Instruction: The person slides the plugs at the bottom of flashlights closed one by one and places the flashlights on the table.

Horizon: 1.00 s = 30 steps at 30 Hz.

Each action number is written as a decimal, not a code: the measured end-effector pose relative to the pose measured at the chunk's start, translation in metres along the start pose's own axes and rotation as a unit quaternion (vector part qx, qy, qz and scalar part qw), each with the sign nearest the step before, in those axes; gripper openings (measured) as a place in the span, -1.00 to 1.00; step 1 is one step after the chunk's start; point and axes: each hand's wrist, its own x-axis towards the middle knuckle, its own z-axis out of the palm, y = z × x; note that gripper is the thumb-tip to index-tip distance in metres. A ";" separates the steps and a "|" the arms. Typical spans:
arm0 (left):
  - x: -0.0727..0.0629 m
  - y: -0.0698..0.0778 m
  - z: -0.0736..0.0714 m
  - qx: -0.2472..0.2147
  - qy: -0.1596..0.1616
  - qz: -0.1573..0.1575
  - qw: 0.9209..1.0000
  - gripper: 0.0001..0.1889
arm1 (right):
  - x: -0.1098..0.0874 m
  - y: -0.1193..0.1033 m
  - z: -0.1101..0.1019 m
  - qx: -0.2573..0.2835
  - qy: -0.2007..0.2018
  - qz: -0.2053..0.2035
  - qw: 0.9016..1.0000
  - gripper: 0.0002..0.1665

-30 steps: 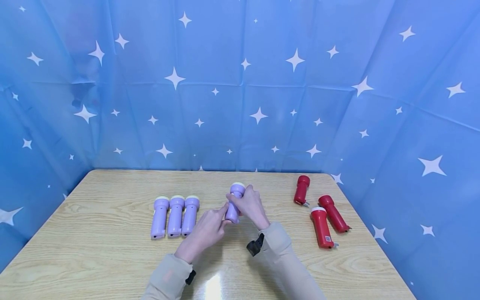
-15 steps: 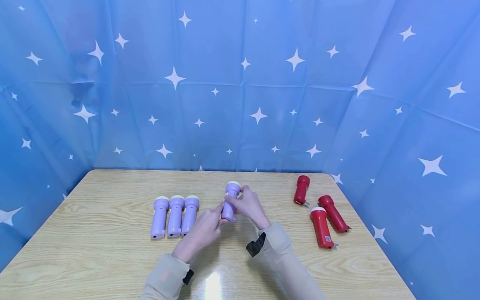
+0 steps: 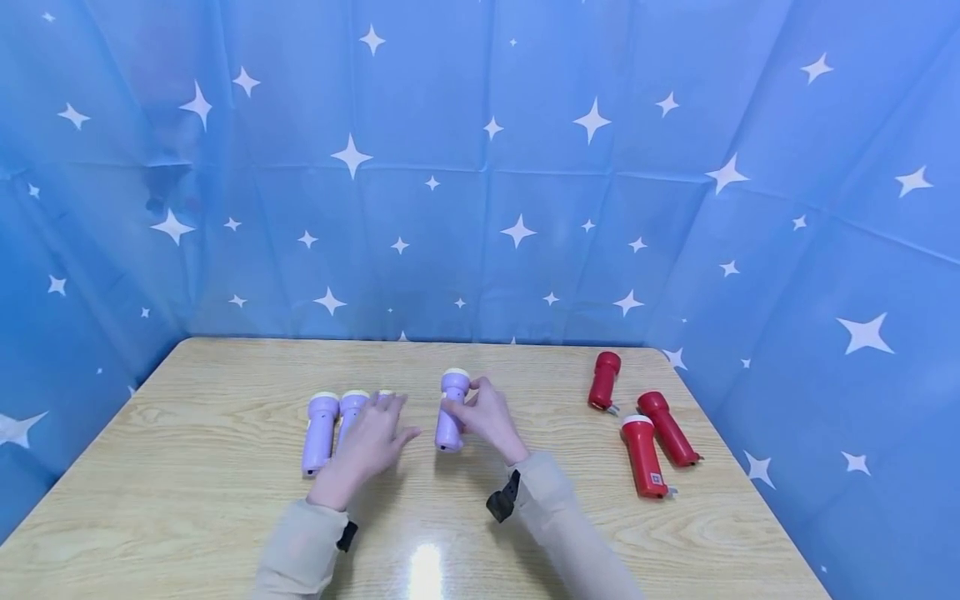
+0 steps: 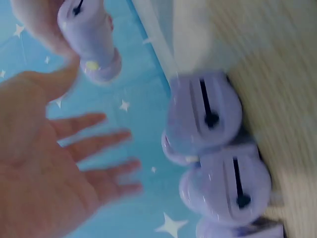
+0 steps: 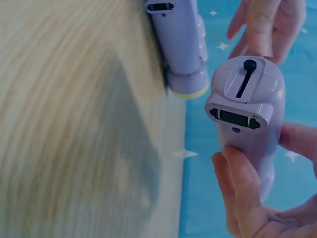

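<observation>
My right hand grips a lilac flashlight with a white head rim, held over the middle of the table. In the right wrist view that flashlight shows its slotted end toward the camera, thumb and fingers on either side of its body. My left hand is spread, fingers extended, over a row of lilac flashlights lying side by side; it hides most of the nearest one. In the left wrist view the left palm has nothing in it, beside the row's slotted ends.
Red flashlights lie at the table's right: one with a white rim, one beside it and one farther back, prongs sticking out. The wooden table ends at a blue star-patterned curtain.
My left hand has let go of the held flashlight and moved left over the lilac row, its fingers spreading. The right hand has shifted slightly left with its flashlight.
</observation>
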 end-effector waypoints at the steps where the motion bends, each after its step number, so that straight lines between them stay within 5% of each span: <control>1: 0.000 -0.003 -0.002 0.016 -0.005 -0.020 1.000 -0.40 | 0.001 0.000 0.002 -0.005 0.000 -0.001 1.000 -0.35; 6: -0.004 -0.014 -0.010 0.027 -0.064 -0.121 0.990 -0.30 | 0.003 -0.001 0.017 -0.034 -0.014 -0.003 0.999 -0.33; 10: -0.008 -0.019 -0.013 0.015 -0.111 -0.159 0.981 -0.26 | 0.004 -0.004 0.030 -0.059 -0.029 0.002 0.998 -0.31; 19: -0.013 -0.022 -0.010 -0.001 -0.146 -0.173 0.974 -0.25 | 0.005 -0.009 0.052 -0.114 -0.042 -0.010 0.993 -0.33; 30: -0.015 -0.016 -0.009 -0.004 -0.150 -0.165 0.975 -0.25 | 0.008 -0.009 0.064 -0.149 -0.035 -0.010 0.988 0.01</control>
